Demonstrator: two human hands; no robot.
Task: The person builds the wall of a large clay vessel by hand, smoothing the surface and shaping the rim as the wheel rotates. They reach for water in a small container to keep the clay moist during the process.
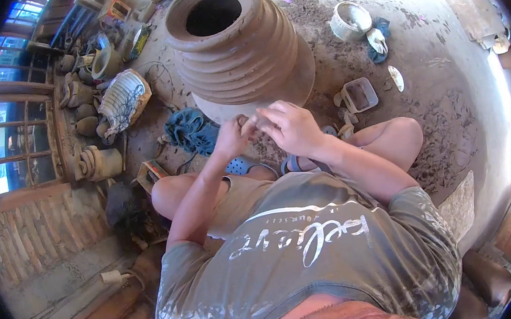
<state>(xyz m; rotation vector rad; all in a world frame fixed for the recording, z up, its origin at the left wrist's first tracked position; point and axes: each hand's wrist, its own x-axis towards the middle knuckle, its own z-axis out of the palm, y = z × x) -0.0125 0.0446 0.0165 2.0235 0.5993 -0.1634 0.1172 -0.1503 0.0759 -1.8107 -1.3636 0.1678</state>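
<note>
My left hand and my right hand meet in front of my body, above my lap. Both have curled, pinched fingers with muddy tips. Whatever lies between them is small and mostly hidden; it may be a bit of brown clay. Just beyond the hands stands a large ribbed clay pot, wet-looking brown, with a wide thick rim and a dark round mouth. It rests on a pale round base. Neither hand visibly touches the pot.
A dark blue-green cloth lies left of the pot. At right are a white bucket, a clear plastic tub and an oval pale piece. Clay scraps cover the floor. Pots and a woven basket crowd the left wall.
</note>
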